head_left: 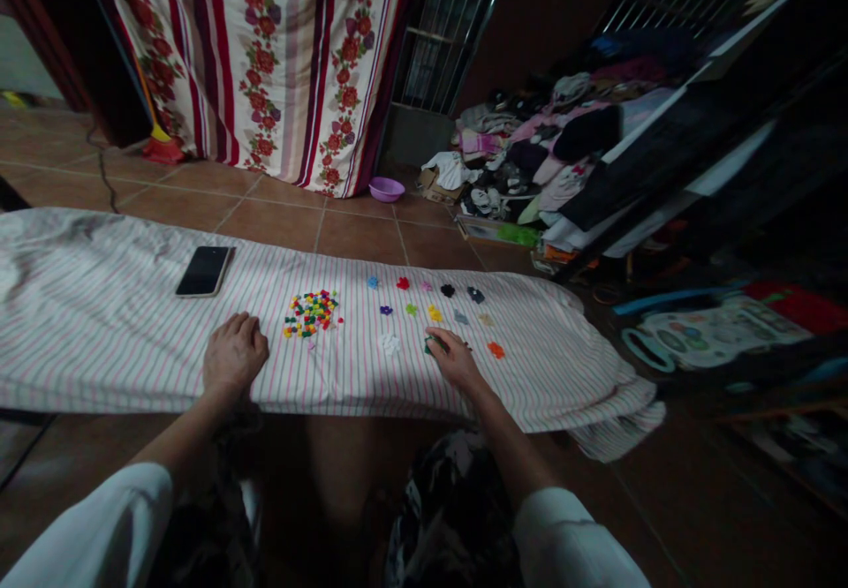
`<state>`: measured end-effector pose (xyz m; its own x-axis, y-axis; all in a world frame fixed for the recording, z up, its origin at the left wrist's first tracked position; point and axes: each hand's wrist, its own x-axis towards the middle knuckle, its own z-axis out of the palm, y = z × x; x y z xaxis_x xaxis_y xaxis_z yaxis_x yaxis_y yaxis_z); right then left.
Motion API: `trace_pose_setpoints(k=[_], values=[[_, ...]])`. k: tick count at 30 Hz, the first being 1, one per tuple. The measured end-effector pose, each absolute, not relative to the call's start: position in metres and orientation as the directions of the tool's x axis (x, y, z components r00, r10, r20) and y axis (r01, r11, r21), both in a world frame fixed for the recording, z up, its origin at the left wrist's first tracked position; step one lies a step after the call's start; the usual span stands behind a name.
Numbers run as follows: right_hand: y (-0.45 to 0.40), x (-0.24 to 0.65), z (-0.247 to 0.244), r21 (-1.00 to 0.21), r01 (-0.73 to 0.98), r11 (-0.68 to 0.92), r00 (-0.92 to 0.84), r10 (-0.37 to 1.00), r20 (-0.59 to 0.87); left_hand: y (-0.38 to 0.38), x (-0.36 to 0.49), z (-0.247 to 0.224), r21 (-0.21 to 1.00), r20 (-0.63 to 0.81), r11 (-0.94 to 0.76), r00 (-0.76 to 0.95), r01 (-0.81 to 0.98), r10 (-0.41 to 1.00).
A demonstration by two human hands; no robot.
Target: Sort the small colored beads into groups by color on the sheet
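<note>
Dark green, small, seemingly plastic pieces point(427, 347) lie at the bent fingertips of the right hand point(455, 360), its grip unclear; likely light, stiff, best pinched edgewise. The left hand point(234, 354) rests loosely curled, contents hidden.

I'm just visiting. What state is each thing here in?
Left hand: loosely curled on the striped cloth
Right hand: at dark green pieces, grip unclear
Mixed-color pieces: loosely heaped
White pieces: grouped together
Phone: lying flat, unlit
Striped cloth: spread out, wrinkled
Curtain: hanging
Purple basin: open side up
</note>
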<state>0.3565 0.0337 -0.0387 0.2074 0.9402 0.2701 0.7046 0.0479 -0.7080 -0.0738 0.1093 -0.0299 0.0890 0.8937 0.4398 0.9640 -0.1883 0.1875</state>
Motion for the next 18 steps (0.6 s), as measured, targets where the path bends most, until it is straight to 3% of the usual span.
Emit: trace_pose_setpoints(k=[5,18], values=[[0.029,0.354,-0.042,-0.818,0.571,-0.062,0.386,0.900,0.202,0.108,-0.074,-0.028,0.197,0.437,-0.187,0.085,0.962,0.895],[0.026,0.347,-0.053,-0.776,0.629,-0.044,0.439,0.844,0.308,0.108,-0.077,-0.032,0.223,0.470,-0.232,0.104,0.947,0.877]])
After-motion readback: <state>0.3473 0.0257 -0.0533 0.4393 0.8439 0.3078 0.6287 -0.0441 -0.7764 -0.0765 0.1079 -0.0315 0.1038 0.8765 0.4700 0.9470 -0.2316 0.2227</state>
